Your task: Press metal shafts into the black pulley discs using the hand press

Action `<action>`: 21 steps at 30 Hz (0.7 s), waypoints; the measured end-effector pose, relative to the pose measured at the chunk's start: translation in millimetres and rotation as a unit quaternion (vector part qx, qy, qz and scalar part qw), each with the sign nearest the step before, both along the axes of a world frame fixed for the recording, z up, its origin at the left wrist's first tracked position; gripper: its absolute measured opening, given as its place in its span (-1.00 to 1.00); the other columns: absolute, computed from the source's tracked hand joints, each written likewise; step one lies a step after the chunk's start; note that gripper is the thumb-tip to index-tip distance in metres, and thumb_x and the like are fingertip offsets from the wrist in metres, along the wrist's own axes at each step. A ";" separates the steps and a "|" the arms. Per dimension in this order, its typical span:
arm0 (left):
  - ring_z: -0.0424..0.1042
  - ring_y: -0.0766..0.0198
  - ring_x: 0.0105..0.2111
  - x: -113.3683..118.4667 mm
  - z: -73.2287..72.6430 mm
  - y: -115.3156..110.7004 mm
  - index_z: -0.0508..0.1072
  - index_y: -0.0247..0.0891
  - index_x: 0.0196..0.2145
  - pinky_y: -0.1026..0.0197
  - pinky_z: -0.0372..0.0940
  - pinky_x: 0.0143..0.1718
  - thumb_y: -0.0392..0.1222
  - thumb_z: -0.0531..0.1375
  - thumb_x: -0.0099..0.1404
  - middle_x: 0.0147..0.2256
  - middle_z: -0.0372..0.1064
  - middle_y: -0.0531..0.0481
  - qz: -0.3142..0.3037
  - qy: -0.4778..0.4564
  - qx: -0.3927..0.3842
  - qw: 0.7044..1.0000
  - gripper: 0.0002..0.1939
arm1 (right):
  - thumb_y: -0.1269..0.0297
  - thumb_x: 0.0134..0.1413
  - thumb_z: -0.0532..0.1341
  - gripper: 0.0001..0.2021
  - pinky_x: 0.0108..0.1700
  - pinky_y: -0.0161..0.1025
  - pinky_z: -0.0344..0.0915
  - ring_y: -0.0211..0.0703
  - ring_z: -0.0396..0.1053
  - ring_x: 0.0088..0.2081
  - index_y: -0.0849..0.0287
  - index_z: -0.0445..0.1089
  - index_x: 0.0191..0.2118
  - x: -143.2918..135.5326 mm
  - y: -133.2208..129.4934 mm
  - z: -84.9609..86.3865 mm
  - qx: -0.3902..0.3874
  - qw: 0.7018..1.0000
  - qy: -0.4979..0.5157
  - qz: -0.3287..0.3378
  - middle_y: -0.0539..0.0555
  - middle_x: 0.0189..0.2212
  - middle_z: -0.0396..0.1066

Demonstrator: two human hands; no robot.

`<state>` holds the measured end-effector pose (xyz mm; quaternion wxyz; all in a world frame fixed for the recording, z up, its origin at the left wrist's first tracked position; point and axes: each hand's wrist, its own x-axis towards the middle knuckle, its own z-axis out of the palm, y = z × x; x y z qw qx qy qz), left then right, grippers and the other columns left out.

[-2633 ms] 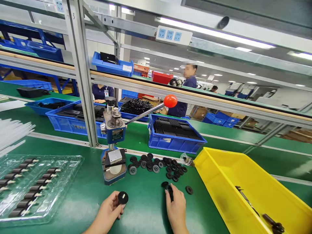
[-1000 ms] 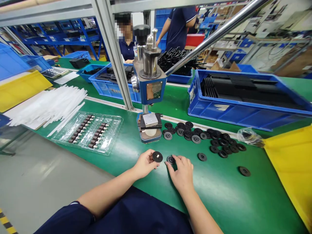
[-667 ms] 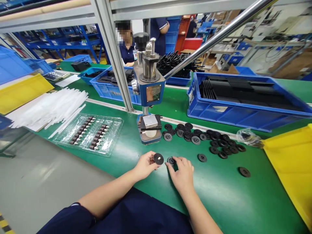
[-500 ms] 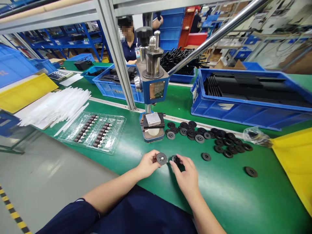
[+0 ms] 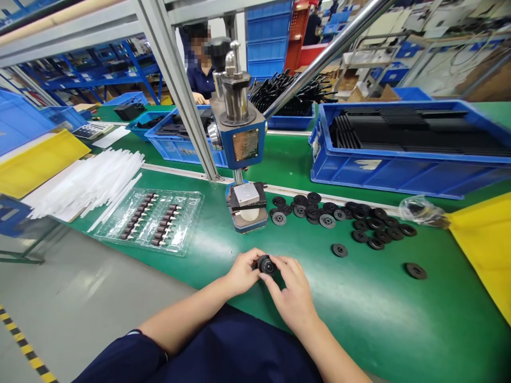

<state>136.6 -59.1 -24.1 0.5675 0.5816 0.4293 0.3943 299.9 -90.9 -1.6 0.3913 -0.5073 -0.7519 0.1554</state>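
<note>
Close in front of me, above the green bench, my left hand (image 5: 244,272) grips a round black plastic disc (image 5: 262,261) by its edge. My right hand (image 5: 290,284) meets it from the other side, thumb and fingers closed around a smaller black round piece (image 5: 268,267) that lies against the disc's face. The pieces overlap; whether they are joined I cannot tell. Just beyond the hands stands a blue hand press (image 5: 243,143) with a metal block (image 5: 246,194) on its base. Many loose black discs (image 5: 327,221) lie to the right of the press.
A clear plastic tray (image 5: 191,223) with small dark cylindrical parts lies left, beside a pile of white tubes (image 5: 91,178). A blue crate (image 5: 375,173) of black plates stands at back right. The press's long lever (image 5: 319,66) slants overhead. A co-worker (image 5: 199,80) sits opposite.
My right hand has moved left and brought its small round piece against the disc in my left hand. Before, the two pieces were apart. The camera view has shifted slightly.
</note>
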 end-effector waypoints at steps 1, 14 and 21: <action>0.43 0.27 -0.27 -0.4 -0.1 -0.1 0.42 -0.29 -0.20 0.23 0.30 -0.16 -0.54 0.15 0.03 -0.28 0.47 -0.02 -0.003 0.001 0.003 1.000 -0.64 | 0.17 0.20 0.21 -0.61 -0.03 -0.01 0.33 -0.03 0.29 -0.06 0.13 0.28 0.11 -0.2 -0.3 0.5 -0.002 1.000 -0.004 0.001 0.17 -0.09 0.31; 0.47 0.23 -0.19 -1.6 2.3 -0.1 0.42 -0.29 -0.14 0.18 0.33 -0.09 -0.48 0.17 0.13 -0.18 0.50 -0.08 -0.016 0.011 0.027 0.999 -0.68 | 0.23 0.18 0.24 -0.61 -0.05 -0.06 0.25 -0.07 0.27 -0.07 0.15 0.27 0.10 -1.4 -0.9 3.8 0.005 1.000 -0.016 0.018 0.13 -0.08 0.34; 0.45 0.28 -0.27 -4.7 -0.5 -1.8 0.36 -0.29 -0.23 0.23 0.32 -0.17 -0.46 0.16 0.15 -0.24 0.50 -0.05 -0.026 0.037 0.043 0.998 -0.78 | 0.27 0.17 0.25 -0.62 -0.10 -0.11 0.21 -0.09 0.27 -0.11 0.21 0.28 0.09 -4.8 -2.1 0.1 0.031 0.999 -0.010 0.019 0.13 -0.14 0.35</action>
